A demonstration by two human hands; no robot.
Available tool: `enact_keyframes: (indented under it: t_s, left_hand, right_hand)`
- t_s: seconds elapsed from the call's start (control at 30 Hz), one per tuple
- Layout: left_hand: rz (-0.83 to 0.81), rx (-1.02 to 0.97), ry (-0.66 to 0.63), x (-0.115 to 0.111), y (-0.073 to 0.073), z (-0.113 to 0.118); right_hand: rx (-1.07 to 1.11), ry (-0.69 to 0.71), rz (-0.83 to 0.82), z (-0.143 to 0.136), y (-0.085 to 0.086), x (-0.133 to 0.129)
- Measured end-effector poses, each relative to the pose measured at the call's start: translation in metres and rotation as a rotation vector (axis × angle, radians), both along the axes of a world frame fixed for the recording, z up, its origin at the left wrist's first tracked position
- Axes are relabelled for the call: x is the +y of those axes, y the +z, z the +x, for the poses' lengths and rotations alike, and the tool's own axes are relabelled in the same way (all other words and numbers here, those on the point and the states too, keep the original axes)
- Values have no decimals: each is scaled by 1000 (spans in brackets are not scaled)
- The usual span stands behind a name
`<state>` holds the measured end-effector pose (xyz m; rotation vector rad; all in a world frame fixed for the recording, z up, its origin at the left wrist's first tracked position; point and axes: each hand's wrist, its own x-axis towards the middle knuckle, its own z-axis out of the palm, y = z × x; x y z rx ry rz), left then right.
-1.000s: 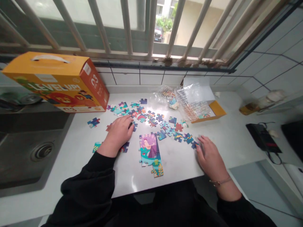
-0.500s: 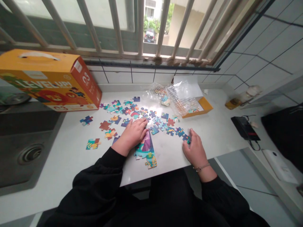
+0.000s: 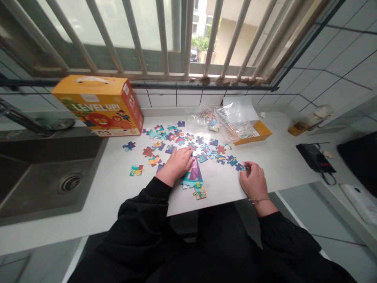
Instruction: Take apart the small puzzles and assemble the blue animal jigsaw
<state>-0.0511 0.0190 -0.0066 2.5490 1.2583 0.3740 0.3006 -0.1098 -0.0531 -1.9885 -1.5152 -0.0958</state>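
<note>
My left hand [image 3: 180, 163] lies over the upper left part of a joined puzzle section [image 3: 194, 175], its fingers resting flat near loose pieces. A green and yellow piece [image 3: 200, 191] forms the section's lower right corner. Farther right, my right hand [image 3: 253, 179] rests at the counter's front, fingers curled, beside a small blue and green piece [image 3: 239, 167] at the end of the scattered pieces. Whether its fingertips grip anything is hidden. Loose puzzle pieces [image 3: 148, 151] spread across the counter beyond and left of my left hand.
An orange box [image 3: 103, 114] stands at the back left beside a sink [image 3: 53, 173]. Clear plastic bags [image 3: 232, 122] lie against an open yellow box [image 3: 260, 133]. A bottle [image 3: 306, 122] and a black device with a cable [image 3: 313, 157] are at the right.
The view has swung left, so the counter's contents appear farther right. My right hand's fingers are more curled than before. My left hand stays on the joined section.
</note>
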Motion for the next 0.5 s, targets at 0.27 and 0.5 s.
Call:
enact_keyframes:
  t_s: [0.27,0.5]
  left_hand:
    - [59,-140,-87,-67,13,-9]
    - [173,-182,-150,-219,85,-15]
  right_hand:
    - [0,-27,0,1,-1,-2]
    - [-53,-15,-68,-4,8,-4]
